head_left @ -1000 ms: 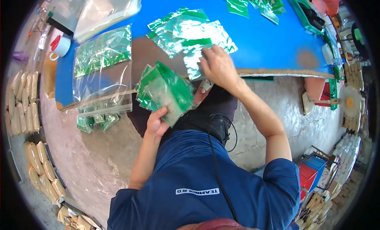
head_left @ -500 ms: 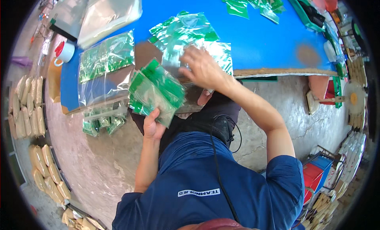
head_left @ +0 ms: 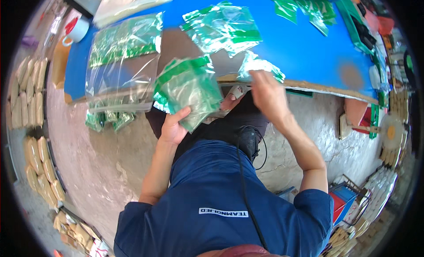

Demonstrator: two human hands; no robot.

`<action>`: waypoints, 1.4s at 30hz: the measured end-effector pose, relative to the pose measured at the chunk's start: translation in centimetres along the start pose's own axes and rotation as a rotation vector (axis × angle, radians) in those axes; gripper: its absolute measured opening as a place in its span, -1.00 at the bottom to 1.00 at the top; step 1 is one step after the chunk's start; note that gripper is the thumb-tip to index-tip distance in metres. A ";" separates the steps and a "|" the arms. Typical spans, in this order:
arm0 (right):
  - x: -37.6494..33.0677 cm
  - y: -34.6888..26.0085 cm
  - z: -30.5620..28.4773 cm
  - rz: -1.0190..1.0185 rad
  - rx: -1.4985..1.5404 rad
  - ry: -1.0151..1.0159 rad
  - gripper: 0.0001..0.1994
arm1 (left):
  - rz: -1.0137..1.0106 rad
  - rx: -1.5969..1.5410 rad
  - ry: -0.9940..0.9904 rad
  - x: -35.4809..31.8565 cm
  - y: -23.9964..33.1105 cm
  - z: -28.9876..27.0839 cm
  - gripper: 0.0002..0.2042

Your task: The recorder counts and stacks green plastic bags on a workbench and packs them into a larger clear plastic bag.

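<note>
My left hand (head_left: 174,126) is closed on the lower edge of a fanned stack of green-and-clear plastic bags (head_left: 190,89), thumb on top, held in front of the table edge. My right hand (head_left: 268,95), slightly blurred, has its fingers closed on a shiny plastic bag (head_left: 260,66) at the table's front edge. Beyond both hands, a loose pile of similar green-and-clear bags (head_left: 223,29) lies on the blue table (head_left: 304,58). Left of the held stack, a large clear bag (head_left: 123,58) with green-edged packets inside hangs partly over the edge.
A white mug (head_left: 77,30) with something red in it stands at the table's left. More green packets (head_left: 304,7) lie at the far right beside a green tray (head_left: 353,29). Cables run near my lap. Stacked tan packages (head_left: 33,93) line the left side.
My right hand has moved right and toward me from the pile, drawing a shiny bag away from it. The left-hand stack has turned more upright. The whole view has shifted slightly.
</note>
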State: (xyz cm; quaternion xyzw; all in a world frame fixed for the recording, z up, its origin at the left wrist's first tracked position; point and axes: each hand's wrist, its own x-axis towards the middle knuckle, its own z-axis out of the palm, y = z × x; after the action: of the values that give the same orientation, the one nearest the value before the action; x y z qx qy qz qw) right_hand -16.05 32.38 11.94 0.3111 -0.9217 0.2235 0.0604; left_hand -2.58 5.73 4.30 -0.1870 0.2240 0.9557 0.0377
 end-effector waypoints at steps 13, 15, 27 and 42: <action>7.6 -3.3 2.4 -0.544 0.277 0.101 -0.70 | 0.034 0.265 0.028 -0.1 0.3 1.3 -0.40; 12.3 0.7 3.5 -0.239 0.123 0.316 -0.60 | 0.000 0.122 0.016 -0.2 0.0 0.4 -0.40; 6.7 -2.8 3.4 -0.515 0.167 -0.046 -0.43 | -0.106 -0.201 -0.125 -1.7 1.6 -6.8 -0.46; 6.6 -1.6 -1.0 -0.399 0.172 0.228 -0.58 | -0.131 -0.019 -0.036 -2.0 2.2 -2.8 -0.40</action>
State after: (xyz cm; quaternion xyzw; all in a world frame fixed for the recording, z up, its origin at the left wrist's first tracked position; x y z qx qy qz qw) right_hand -20.43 28.07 15.05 0.4638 -0.8068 0.3184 0.1803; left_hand -0.09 2.52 3.64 -0.1841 0.2016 0.9565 0.1022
